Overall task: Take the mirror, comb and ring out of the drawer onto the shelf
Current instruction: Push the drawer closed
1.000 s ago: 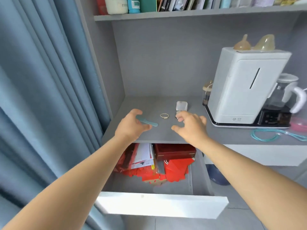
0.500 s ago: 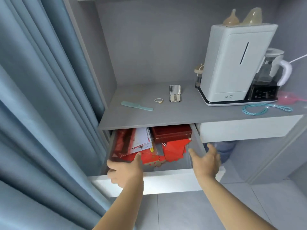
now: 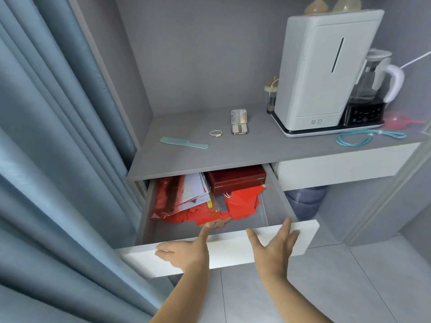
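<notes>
1. We are reading only 1 bit of writing: 2 small grey characters printed low on the front of the white plastic appliance (image 3: 324, 73), too small for us to make out with certainty.
2. We are seeing the flat teal comb (image 3: 184, 142), the thin gold ring (image 3: 216, 133) and the small metal-framed mirror (image 3: 239, 121), propped open, lying on the matte grey shelf (image 3: 256, 155), all to the left of the appliance; the ring is sitting between comb and mirror, apart from both.
3. We are resting both hands on the smooth white front of the open drawer (image 3: 300, 236), below the shelf. The left hand (image 3: 186, 250) is lying spread with its thumb over the top edge; the right hand (image 3: 275, 245) is lying open, fingers splayed, gripping nothing.
4. We are looking into the drawer at glossy red envelopes (image 3: 242, 201), white papers and a dark red box (image 3: 236, 179).
5. Blue pleated curtains (image 3: 58, 159) are hanging left of the shelf; a coiled teal cord (image 3: 363, 138) is lying right of the appliance.
</notes>
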A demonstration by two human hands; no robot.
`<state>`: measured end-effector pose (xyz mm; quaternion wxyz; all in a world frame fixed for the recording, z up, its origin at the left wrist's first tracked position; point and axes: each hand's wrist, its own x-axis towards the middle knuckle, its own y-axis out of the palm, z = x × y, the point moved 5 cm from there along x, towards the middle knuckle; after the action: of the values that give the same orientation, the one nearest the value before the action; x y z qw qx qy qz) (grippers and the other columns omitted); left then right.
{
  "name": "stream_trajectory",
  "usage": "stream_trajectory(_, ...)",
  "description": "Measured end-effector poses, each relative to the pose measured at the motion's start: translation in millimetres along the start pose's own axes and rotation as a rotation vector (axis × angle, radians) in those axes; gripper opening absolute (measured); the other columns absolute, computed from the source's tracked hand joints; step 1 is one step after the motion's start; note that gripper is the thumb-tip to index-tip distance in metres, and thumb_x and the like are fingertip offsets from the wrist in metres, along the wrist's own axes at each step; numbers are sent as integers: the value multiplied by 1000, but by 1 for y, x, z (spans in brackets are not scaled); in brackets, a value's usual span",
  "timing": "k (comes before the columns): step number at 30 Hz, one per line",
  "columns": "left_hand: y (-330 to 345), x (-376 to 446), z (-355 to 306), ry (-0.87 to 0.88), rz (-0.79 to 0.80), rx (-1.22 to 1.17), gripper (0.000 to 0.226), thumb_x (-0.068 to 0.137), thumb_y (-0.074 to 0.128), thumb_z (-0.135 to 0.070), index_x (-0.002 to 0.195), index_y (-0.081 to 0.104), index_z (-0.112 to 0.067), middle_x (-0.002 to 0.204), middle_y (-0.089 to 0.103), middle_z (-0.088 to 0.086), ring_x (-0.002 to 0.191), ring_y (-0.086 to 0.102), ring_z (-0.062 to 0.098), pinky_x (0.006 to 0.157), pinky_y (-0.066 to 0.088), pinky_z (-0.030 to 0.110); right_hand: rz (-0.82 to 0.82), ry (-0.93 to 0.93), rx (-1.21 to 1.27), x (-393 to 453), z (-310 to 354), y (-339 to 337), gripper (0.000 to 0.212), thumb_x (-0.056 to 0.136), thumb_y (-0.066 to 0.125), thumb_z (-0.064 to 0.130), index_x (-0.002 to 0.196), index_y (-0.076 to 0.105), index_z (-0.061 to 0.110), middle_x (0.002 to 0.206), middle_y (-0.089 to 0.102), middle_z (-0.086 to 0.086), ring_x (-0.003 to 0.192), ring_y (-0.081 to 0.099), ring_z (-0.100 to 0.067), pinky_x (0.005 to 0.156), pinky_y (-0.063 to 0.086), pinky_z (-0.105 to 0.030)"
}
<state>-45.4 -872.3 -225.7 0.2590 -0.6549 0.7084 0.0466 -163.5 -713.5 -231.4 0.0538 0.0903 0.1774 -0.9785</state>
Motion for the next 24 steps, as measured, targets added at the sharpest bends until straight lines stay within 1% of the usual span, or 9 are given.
stream_trajectory(3,7,5,-4,3,39,4,134,65,85,-35,150,-13,-4,162,-14,6,150,2,26,121,11,41,19,-15,-4,10,5,7,104,78,76,32,151,3,24,159,-9,-22,148,0,-35,117,23,-50)
stream_trajectory(7,22,18,-15,-14,84,7,135,64,85,-38,150,-15,-6,161,-18,2,149,10,28,121,16,44,50,-12,3,28,18,17,103,78,75,32,151,2,26,158,-11,-23,147,1,-38,115,22,-51)
stream_trajectory(9,30,26,-23,-12,93,3,137,63,85,-39,149,-16,-8,161,-19,2,150,6,27,122,14,45,59,-19,7,39,25,24,104,78,76,31,151,2,26,157,-13,-24,147,-1,-38,115,21,-51)
stream_trajectory(12,44,38,-37,4,100,-5,136,64,85,-39,150,-17,-11,160,-21,1,150,0,26,122,12,47,73,-19,16,57,35,36,104,78,76,31,151,2,27,157,-15,-24,146,1,-40,114,22,-52)
stream_trajectory(16,64,53,-55,18,101,9,133,67,84,-38,150,-17,-16,160,-23,1,150,3,28,121,14,46,86,-38,15,80,46,52,102,80,75,29,151,1,28,157,-17,-23,147,0,-38,114,23,-50)
stream_trajectory(19,79,63,-64,37,122,8,131,68,83,-36,150,-18,-21,159,-25,-1,150,6,31,119,17,46,98,-55,10,96,52,62,102,80,74,29,150,0,29,157,-17,-23,147,-3,-37,115,21,-49)
stream_trajectory(24,100,75,-76,125,174,6,131,69,84,-30,149,-20,-27,159,-26,-3,150,5,29,118,20,43,124,-91,-10,120,63,74,100,82,72,29,150,0,29,158,-13,-21,147,-1,-36,112,27,-46)
